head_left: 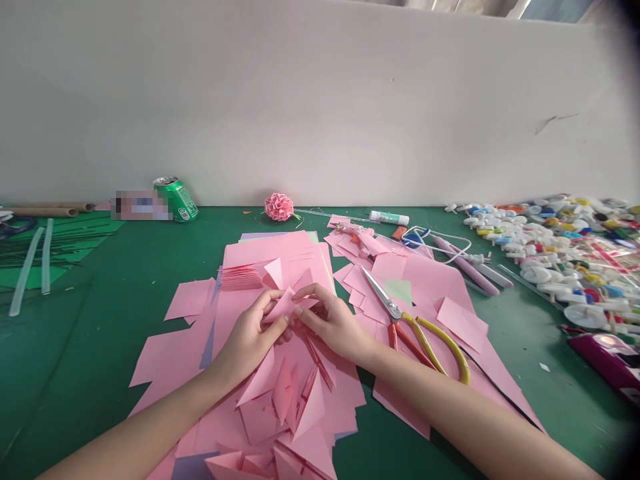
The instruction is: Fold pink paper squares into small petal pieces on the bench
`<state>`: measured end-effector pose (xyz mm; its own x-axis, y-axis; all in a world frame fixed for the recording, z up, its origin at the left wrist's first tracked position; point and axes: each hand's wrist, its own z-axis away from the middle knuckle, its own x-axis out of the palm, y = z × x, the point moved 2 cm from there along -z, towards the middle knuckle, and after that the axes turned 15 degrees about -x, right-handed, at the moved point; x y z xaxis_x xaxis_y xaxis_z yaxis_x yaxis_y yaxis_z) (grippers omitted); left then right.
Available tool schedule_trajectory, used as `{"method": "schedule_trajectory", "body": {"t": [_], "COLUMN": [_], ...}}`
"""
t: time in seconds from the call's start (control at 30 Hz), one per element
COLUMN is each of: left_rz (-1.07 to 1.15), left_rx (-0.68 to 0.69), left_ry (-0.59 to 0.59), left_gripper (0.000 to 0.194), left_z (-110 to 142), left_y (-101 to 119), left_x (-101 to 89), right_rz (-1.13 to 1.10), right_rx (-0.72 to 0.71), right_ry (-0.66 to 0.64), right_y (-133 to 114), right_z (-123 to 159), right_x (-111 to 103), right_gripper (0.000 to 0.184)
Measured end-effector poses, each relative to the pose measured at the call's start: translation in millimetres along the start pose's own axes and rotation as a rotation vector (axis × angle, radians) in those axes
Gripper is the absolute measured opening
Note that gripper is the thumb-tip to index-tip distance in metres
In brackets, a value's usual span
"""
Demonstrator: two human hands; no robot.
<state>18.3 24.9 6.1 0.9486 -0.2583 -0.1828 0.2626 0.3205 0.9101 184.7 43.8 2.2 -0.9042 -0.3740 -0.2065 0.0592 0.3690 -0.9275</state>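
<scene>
Between my two hands is a folded piece of pink paper (pixel 283 306), held above a layer of pink sheets. My left hand (pixel 260 331) pinches its left side with thumb and fingers. From the right, my right hand (pixel 331 321) grips the same piece, its thumb near the centre. Several folded pink paper pieces (pixel 285 390) lie just below my hands, some standing on edge. Behind my fingers sits a stack of pink paper squares (pixel 241 277). Parts of the held piece are hidden by my fingers.
Scissors (pixel 400 313) with yellow and red handles lie right of my hands. A pink paper ball (pixel 279 207), a green can (pixel 176 199) and a glue stick (pixel 389 218) are near the wall. Plastic pieces (pixel 565 240) are heaped at right; clear glue sticks (pixel 30 270) lie left.
</scene>
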Motion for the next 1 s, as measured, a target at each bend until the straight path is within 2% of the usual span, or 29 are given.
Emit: {"method": "schedule_trajectory", "body": {"t": [0.27,0.5,1.0], "left_rz": [-0.009,-0.078,-0.087], "left_rx": [-0.002,0.033,0.046], "left_ry": [-0.006,-0.021,0.012], "left_gripper": [0.033,0.017,0.017], "left_z": [0.2,-1.0,-0.9], "left_y": [0.1,-1.8,-4.0], "left_x": [0.3,-0.8,0.0], "right_rz": [0.006,0.021,0.107], "right_rx": [0.012,0.016,-0.005], "right_ry": [-0.006,-0.014,-0.032], "right_y": [0.4,0.0,4.2], "right_z": [1.5,1.6,1.9], "right_x": [0.0,-0.4,-0.2], "right_gripper": [0.024,0.025,0.022]}}
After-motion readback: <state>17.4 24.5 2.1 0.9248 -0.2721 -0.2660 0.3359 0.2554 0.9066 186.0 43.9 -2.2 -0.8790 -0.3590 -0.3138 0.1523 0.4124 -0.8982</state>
